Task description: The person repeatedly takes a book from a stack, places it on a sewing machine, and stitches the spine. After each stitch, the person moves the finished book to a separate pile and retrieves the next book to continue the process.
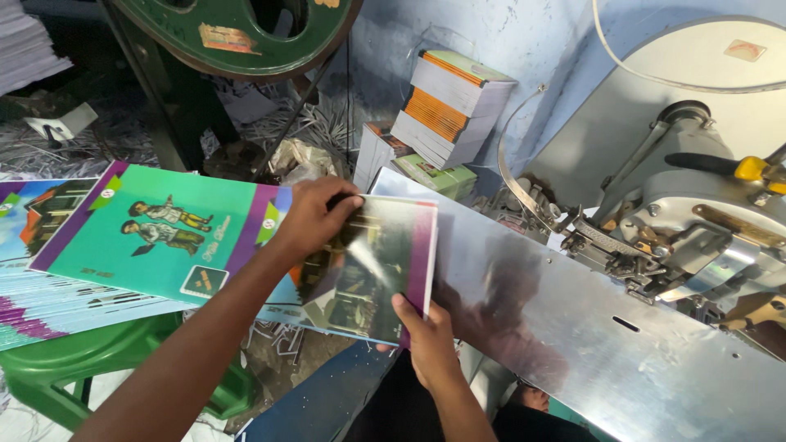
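My left hand grips the far left edge of a glossy booklet with a purple spine strip. My right hand holds the same booklet at its near corner, thumb on the cover. The booklet lies partly over the left edge of a shiny metal machine table. To the left, a stack of green and purple booklets rests fanned out on a green plastic stool.
A grey stitching machine head with a yellow-tipped lever stands at the right. Stacks of orange-edged books lean against the blue wall. Paper trimmings litter the floor behind, under a large green wheel.
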